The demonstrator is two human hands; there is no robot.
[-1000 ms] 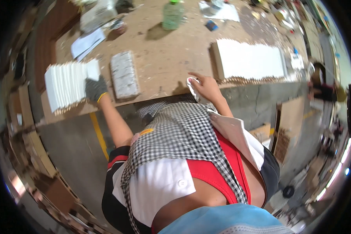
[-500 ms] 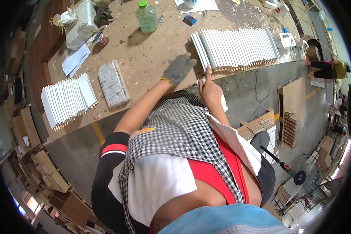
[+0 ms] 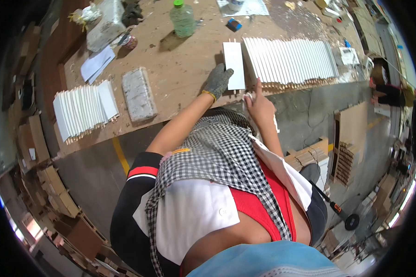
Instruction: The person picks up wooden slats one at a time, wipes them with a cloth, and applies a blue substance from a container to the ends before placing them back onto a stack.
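A flat white panel [image 3: 235, 69] with wooden pins jutting from its ends lies apart from a row of like panels [image 3: 291, 60]. My left hand [image 3: 217, 80], in a grey knit glove, grips the panel's left edge with the thumb on top. Bare, my right hand [image 3: 262, 110] stretches its index finger up to the near left corner of the row. Its other fingers are curled round a white cloth [image 3: 248, 99], partly hidden by the hand. In the row the panels lean closely against one another, pin ends towards me.
At the left of the worktable [image 3: 180, 78] stand a second panel row [image 3: 85, 111] and a wrapped block [image 3: 139, 94]. Behind are a green-capped bottle [image 3: 183, 21], a blue-and-black block [image 3: 234, 25], papers [image 3: 97, 64] and a tin [image 3: 128, 42]. A fan [image 3: 351, 221] stands right.
The end panel has come away from the row and now lies flat, its broad face up. My left hand has closed on its edge. My right index finger stays at the row's corner.
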